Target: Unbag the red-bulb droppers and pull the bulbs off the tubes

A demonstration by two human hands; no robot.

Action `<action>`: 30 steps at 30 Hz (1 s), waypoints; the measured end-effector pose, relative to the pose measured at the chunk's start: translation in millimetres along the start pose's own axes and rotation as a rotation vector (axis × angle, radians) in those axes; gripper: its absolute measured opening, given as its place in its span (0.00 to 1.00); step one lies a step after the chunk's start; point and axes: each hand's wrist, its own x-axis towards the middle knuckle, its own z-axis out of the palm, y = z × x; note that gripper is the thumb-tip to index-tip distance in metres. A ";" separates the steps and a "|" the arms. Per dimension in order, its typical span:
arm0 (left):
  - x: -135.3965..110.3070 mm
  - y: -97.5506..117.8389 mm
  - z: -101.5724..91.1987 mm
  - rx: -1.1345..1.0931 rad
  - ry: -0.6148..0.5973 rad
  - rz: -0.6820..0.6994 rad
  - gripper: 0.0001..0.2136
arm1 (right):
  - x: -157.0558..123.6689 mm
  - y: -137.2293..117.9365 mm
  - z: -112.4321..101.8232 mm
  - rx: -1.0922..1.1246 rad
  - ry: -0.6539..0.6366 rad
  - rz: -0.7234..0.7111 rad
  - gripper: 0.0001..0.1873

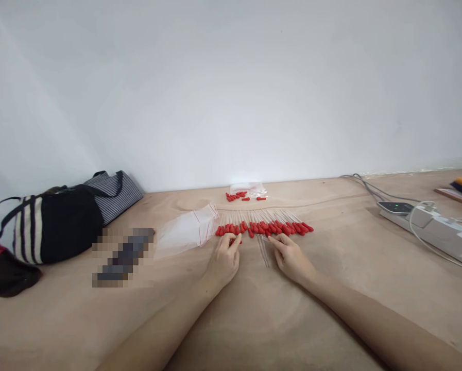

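Observation:
My left hand [225, 259] is closed in a pinch on a red bulb [236, 242], most of it hidden by the fingers. To its right, my right hand [290, 257] has thumb and fingertips pressed together at the upper end of some thin clear tubes [265, 252]. Whether it grips one of them or only touches them is hard to make out. Just beyond both hands runs a row of red-bulbed thin tubes [273, 227], bulbs toward me and tubes pointing at the wall. Clear plastic bags [184, 229] with red lines lie left of the row.
Loose red bulbs [236, 196] lie near a small clear bag [246, 188] by the wall. At left are a pixelated object [124, 257], a black bag [68, 224] and a dark bottle [9, 270]. A power strip [435, 226] with cables and a small device [395, 207] stand right.

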 end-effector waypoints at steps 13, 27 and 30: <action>5.3 -13.3 -12.9 0.047 0.019 -0.091 0.04 | 6.7 -17.0 5.8 0.092 -0.036 0.047 0.12; 23.3 -19.5 -18.9 0.095 0.075 -0.204 0.07 | 8.9 -19.2 7.4 0.147 0.006 0.058 0.11; 38.4 -29.1 -16.1 0.187 -0.022 -0.215 0.09 | 8.7 -13.0 3.5 0.119 0.036 0.058 0.11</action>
